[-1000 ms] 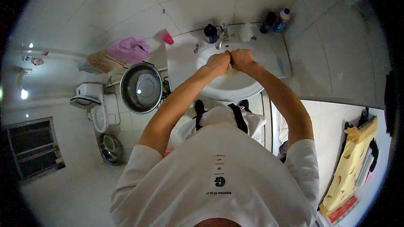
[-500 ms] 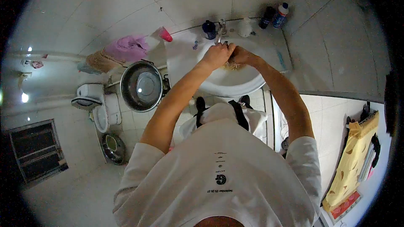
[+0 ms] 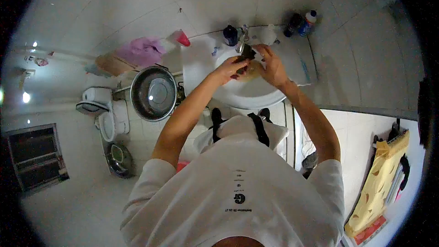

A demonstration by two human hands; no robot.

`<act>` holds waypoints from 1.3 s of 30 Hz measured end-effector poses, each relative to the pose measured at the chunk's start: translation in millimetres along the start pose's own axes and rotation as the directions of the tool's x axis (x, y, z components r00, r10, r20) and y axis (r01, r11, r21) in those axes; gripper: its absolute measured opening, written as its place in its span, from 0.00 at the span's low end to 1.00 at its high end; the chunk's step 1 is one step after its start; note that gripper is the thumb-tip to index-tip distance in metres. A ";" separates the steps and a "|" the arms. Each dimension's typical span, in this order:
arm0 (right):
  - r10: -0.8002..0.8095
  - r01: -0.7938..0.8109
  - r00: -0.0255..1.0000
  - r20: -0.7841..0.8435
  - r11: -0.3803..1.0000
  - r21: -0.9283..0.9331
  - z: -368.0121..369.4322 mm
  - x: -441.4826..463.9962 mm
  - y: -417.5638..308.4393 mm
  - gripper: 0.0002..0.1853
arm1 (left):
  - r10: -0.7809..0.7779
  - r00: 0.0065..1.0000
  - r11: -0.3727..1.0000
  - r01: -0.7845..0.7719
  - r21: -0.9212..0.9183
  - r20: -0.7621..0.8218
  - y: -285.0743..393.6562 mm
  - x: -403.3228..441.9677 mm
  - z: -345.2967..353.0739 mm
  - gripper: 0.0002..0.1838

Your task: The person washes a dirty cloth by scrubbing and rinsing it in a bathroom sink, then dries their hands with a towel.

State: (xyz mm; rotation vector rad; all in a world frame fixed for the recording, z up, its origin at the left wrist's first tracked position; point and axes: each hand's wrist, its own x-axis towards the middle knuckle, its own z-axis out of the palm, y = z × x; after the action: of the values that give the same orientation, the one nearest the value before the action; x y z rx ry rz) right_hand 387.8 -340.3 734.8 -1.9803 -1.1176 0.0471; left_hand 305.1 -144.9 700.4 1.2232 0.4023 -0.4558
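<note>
The left hand [image 3: 227, 70] grasps a dark bundle [image 3: 247, 53] over the sink [image 3: 242, 103], near the tap [image 3: 244, 33]; the right hand [image 3: 273, 67], just right, looks released. Probably wet cloth: soft, light, slippery, best gripped by a thick fold.

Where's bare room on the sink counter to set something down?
Left: sink counter between metal basin and small blue item. Right: strip between right hand and blue streak. Crowded: back edge, with dark container, faucet, white bottle, dark bottle, blue bottle; also by the faucet, around left hand and its dark item.
</note>
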 end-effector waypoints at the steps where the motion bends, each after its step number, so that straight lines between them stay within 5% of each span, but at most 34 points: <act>1: -0.107 0.108 0.994 0.020 0.984 -0.144 -1.4 -0.1 -7.8 0.33 | -0.053 0.997 0.991 0.059 -0.119 0.056 1.7 -4.5 3.2 0.10; 5: -0.334 0.343 0.938 0.093 0.854 -0.390 -1.2 -2.7 -12.7 0.31 | -0.047 0.907 0.946 0.175 -0.272 0.418 -4.4 -0.4 7.0 0.09; 12: -0.251 0.342 0.937 0.243 0.801 -0.491 2.0 5.0 21.5 0.18 | -0.024 0.896 0.994 -0.025 0.106 0.444 25.6 -27.6 29.2 0.11; 14: -0.155 0.303 0.938 0.311 0.806 -0.510 -4.2 13.2 14.2 0.13 | -0.026 0.964 0.910 -0.087 0.406 0.264 27.4 -22.8 33.6 0.13; 16: -0.016 0.271 0.914 0.405 0.766 -0.583 5.9 14.9 20.5 0.14 | 0.144 0.979 0.657 -0.201 0.726 0.141 16.0 -6.6 31.4 0.15; 18: 0.124 0.231 0.874 0.469 0.745 -0.626 8.1 25.0 11.5 0.14 | 0.430 0.885 0.167 -0.276 0.947 0.182 -18.1 24.6 11.9 0.18; 20: 0.271 0.159 0.812 0.516 0.749 -0.643 2.0 33.5 -18.6 0.14 | 0.400 0.903 -0.017 -0.163 0.986 0.156 6.8 2.4 25.6 0.18; 24: 0.220 0.078 0.854 0.471 0.842 -0.534 33.8 18.1 27.2 0.18 | 0.441 0.848 -0.349 -0.139 0.927 0.294 2.9 2.1 15.9 0.15; 29: 0.040 0.018 0.787 0.616 0.996 -0.087 35.6 19.8 39.7 0.15 | 0.547 0.768 -0.375 -0.133 0.917 0.335 -3.4 11.0 11.6 0.15; 31: 0.267 -0.306 0.700 0.662 0.950 -0.060 28.9 24.4 31.1 0.13 | 0.586 0.740 -0.375 -0.114 0.920 0.330 -2.1 16.5 12.0 0.12; 33: 0.325 -0.441 0.634 0.701 0.897 -0.017 31.2 25.4 34.5 0.11 | 0.621 0.710 -0.369 -0.106 0.923 0.330 -0.6 18.7 11.3 0.07; 39: 0.377 -0.582 0.643 0.666 0.806 0.106 22.5 26.6 38.2 0.09 | 0.547 0.738 -0.418 -0.168 0.893 0.395 6.5 15.7 7.7 0.18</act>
State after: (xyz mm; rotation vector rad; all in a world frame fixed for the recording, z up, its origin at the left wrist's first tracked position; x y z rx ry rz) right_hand 421.0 -316.1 703.5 -1.9509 -0.8292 1.1850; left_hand 322.2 -152.4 699.6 3.0491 -0.5010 0.2472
